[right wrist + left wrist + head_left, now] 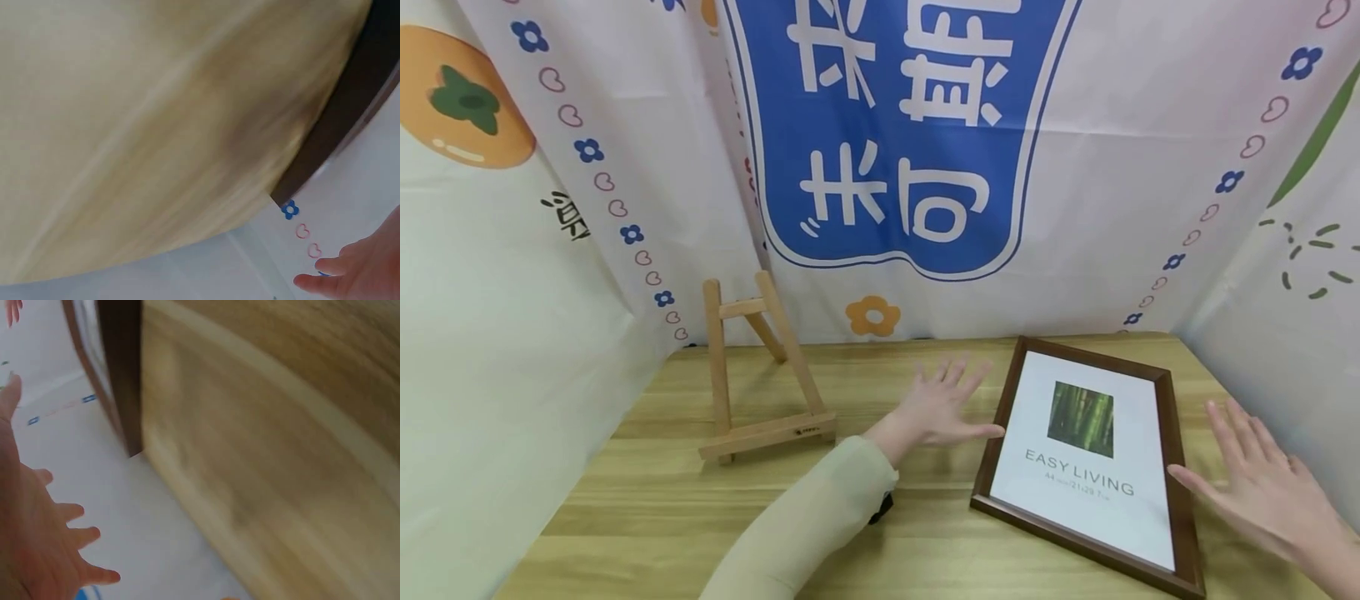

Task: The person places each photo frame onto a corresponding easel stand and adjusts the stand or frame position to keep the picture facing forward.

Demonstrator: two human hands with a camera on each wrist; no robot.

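Observation:
A picture frame (1180, 500) with a dark brown border lies flat on the right part of the wooden table; its white sheet reads "EASY LIVING" above a small bamboo picture. My left hand (936, 408) is spread beside the frame's left edge, thumb tip close to the border. On the opposite side my right hand (1262, 479) is also spread, its thumb overlapping the right border in the head view. Both hands hold nothing. In the left wrist view the frame's dark side (122, 369) stands apart from the left fingers (81, 537).
A small wooden easel (720, 375) stands at the left rear of the table (647, 500). White printed cloth (1105, 167) with a blue panel hangs behind the table and along both sides.

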